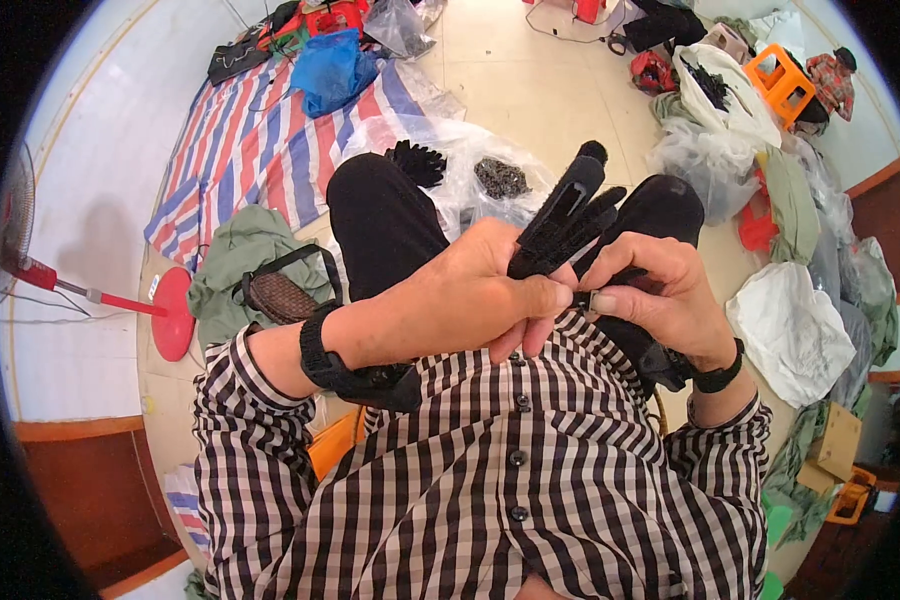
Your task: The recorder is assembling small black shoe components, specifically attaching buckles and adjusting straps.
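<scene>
My left hand [500,285] is closed around a bundle of black fabric-like strips [560,215], whose rounded ends point up and away from me. Close beside it, my right hand [655,285] pinches a small dark piece between thumb and forefinger; its exact kind is too small to make out. The two thumbs almost meet above my lap. A clear plastic bag [480,140] lies on the floor beyond my knees, with a clump of dark small pieces [502,178] in it. Near my left knee is a bunch of similar black strips [417,163].
A striped tarp [260,140] with a blue plastic bag [335,75] spreads at the far left. The red fan base [173,313] and green cloth [240,260] are on my left. An orange stool [778,85], open white sack [725,95] and white bag [790,330] stand right.
</scene>
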Tool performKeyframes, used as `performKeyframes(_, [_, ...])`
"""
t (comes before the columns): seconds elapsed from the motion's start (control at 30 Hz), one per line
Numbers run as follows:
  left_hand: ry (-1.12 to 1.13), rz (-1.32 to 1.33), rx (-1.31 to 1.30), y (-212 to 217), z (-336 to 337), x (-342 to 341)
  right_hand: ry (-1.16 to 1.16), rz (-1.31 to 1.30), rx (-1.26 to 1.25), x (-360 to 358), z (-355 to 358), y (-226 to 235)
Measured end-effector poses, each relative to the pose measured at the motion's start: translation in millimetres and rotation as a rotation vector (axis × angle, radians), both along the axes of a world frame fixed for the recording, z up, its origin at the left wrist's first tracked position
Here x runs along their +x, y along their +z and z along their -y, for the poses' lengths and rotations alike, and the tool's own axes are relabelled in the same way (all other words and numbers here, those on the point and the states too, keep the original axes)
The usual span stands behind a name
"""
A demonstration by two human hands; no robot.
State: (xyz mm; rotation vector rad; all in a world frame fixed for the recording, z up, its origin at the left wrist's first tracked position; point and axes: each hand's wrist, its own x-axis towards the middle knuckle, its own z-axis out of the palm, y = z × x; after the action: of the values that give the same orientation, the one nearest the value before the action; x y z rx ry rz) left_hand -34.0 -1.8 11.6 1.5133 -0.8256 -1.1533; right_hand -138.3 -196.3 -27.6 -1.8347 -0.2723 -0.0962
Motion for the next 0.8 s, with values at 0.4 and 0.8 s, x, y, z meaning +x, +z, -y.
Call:
performKeyframes(0.4, [-0.001,-0.014,-0.033,-12,5,-3,-0.074,0.4,-0.376,-6,-7,-9])
performKeyframes(0.8, [-0.001,0.14,-0.099,-6,-5,-4,-0.158,0.73,-0.391,-3,-12,-11])
